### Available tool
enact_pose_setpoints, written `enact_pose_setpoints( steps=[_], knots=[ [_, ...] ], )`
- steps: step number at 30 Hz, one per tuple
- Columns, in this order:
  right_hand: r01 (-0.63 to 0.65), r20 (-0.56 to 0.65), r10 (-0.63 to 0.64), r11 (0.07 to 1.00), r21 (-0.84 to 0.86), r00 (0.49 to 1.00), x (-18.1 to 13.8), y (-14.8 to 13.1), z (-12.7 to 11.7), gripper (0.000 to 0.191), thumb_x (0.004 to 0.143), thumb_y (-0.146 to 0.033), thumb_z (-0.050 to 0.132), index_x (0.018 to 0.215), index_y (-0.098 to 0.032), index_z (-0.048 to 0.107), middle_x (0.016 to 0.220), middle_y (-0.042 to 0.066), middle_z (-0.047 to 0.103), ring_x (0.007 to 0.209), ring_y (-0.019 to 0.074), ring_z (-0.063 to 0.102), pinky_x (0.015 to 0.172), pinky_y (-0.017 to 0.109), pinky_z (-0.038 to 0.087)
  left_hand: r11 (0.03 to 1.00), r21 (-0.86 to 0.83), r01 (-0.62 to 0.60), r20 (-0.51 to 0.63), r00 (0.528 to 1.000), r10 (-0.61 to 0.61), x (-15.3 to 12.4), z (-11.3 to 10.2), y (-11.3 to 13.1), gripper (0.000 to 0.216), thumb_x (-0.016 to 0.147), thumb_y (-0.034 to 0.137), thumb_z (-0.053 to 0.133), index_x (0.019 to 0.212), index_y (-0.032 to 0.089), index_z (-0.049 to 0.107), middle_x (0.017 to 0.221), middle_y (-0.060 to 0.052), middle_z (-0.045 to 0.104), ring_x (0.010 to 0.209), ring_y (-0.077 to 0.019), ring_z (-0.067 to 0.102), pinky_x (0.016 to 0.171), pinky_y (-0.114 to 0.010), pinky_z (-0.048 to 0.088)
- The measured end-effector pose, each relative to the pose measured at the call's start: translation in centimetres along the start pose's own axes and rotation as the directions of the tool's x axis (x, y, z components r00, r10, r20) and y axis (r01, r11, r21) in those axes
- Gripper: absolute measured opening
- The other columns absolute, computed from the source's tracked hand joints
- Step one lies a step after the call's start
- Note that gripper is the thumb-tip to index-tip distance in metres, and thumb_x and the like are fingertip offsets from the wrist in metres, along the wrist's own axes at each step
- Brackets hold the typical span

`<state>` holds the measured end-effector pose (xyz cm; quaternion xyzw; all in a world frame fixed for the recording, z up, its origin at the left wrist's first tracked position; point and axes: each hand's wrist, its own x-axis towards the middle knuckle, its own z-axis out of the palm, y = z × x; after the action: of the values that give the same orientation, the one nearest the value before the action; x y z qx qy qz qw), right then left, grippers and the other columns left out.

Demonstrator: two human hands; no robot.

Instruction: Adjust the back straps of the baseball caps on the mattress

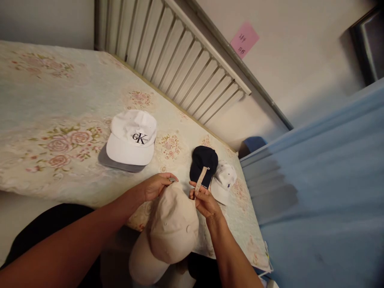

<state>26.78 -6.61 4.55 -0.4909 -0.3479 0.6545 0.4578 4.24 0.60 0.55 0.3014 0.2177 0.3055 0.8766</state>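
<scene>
Far left, floral cloth (45,100) is being spread over the table, likely for a clean, soft surface; next along, a white CK cap (132,124) is being left brim toward the near edge, crown up, probably to keep its shape; a grey brim (118,160) is being exposed below it; whether that is a second cap or the same one's underside cannot be told.

Left hand (156,188) is being kept narrow, fingers pinching a small grey metal piece, apparently a buckle (172,179), at the back opening of the beige cap (174,224); the beige cap is being suspended at the table's near edge, brim pointing to lower left, presumably so the back opening is being kept within reach of both hands; no lettering is being shown on it.

Right hand (207,202) is also being kept closed, a pale strap (201,178) being pinched between its fingers; the strap's far end is being left free, seemingly for access; behind it, a navy cap (199,158) is being partly covered; small marks on it are not being resolved.

Just beside, a second white cap (223,178) is being set down, a tiny dark emblem showing; on the wall, a pink note (244,40) is being displayed, handwritten, perhaps "284" on top, lower line unclear; far right, a blue curtain (315,188) is being hung.
</scene>
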Motion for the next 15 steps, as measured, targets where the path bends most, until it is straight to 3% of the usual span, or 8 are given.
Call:
enact_pose_setpoints(
  steps=[8,15],
  knots=[
    [0.006,-0.027,-0.007,0.999,-0.039,1.0,-0.4,-0.2,-0.9,0.05,0.061,-0.023,0.079,0.109,-0.019,0.066,0.077,0.001,0.064,0.067,0.0132,0.057,0.076,0.031,0.049,1.0,-0.001,0.015,0.017,1.0,-0.015,-0.3,0.3,0.4,0.025,0.061,0.013,0.069,0.086,0.015,0.065,0.061,0.002,0.059,0.053,-0.0114,0.051,0.052,-0.023,0.034],
    [-0.044,-0.097,0.032,0.991,-0.125,0.995,0.8,-0.5,0.1,0.026,0.063,-0.032,0.077,0.083,-0.018,0.068,0.055,-0.003,0.059,0.047,0.0092,0.048,0.052,0.023,0.043,1.0,-0.024,0.003,0.026,1.0,-0.002,-0.1,0.3,0.1,0.022,0.063,0.012,0.07,0.084,0.016,0.066,0.066,0.0,0.061,0.057,-0.0135,0.053,0.057,-0.026,0.036]
  ],
)
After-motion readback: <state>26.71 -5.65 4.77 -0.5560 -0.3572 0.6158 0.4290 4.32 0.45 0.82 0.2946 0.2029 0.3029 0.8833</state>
